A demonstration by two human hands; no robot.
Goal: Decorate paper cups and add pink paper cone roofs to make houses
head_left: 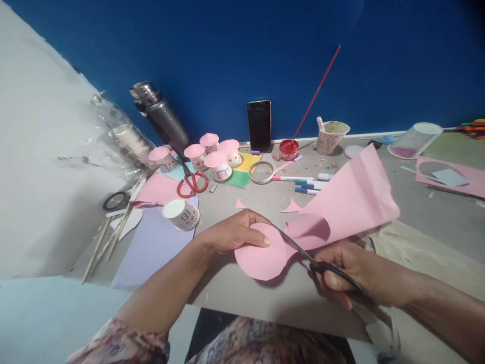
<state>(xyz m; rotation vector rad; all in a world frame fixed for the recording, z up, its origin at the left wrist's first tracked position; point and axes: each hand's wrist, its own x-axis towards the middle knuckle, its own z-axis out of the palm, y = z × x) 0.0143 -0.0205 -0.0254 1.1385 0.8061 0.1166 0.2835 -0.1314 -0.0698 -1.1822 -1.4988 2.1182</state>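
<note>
My left hand (240,230) pinches a nearly round piece of pink paper (261,260), thumb on top. My right hand (348,270) grips black-handled scissors (303,250), whose blades lie across the paper at the circle's right edge. Beyond the blades the circle's edge runs into a larger pink sheet (352,197), which curls and rises to the right. Left of my left hand, a small paper cup (181,215) with a drawn window and flowers stands upside down on a lilac sheet (151,247). Several similar cups with pink paper roofs (216,160) stand farther back.
Red-handled scissors (192,183), a tape roll (261,172) and several markers (306,185) lie mid-table. A flask (161,116), a phone (259,126), a red pot with an incense stick (289,149), a patterned cup (331,137) and a clear cup (415,141) line the wall.
</note>
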